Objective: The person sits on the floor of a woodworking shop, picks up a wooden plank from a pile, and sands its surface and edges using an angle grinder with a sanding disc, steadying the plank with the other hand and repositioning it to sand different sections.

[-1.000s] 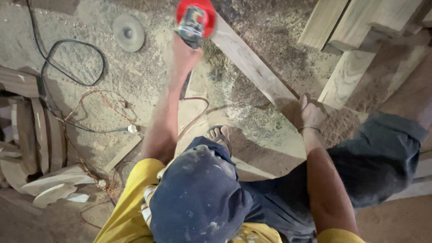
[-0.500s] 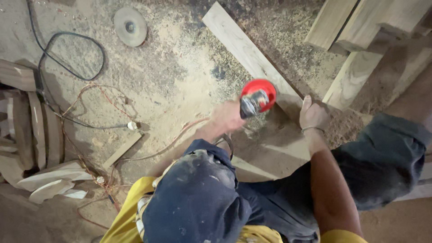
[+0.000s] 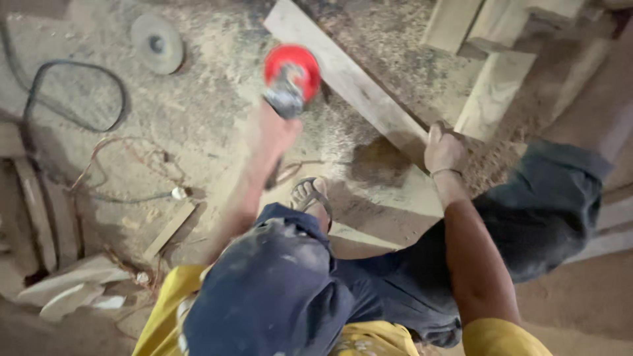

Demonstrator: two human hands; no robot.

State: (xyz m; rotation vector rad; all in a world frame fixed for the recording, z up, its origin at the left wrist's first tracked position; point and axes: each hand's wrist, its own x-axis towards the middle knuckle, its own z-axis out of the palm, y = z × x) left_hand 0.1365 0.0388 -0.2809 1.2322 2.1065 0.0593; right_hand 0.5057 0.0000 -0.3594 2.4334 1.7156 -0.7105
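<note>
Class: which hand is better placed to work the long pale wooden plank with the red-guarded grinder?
Probably left: the left hand grips the red-guarded grinder near the long pale wooden plank; the right hand rests on it.

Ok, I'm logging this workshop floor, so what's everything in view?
grinder: one, red guard, held above the sawdust, left of the plank
plank: one, pale wood, lying diagonally on the floor
disc: one, grey, on the floor top left
cable: one, black, looped at left
wire: thin, reddish, tangled on the floor at left
offcuts: several pale wood blocks, top right
curved pieces: a few, pale, bottom left
sawdust: covering the floor
sandal: one, on the foot, centre
left hand: gripping the grinder
right hand: resting on the plank's near end
</note>
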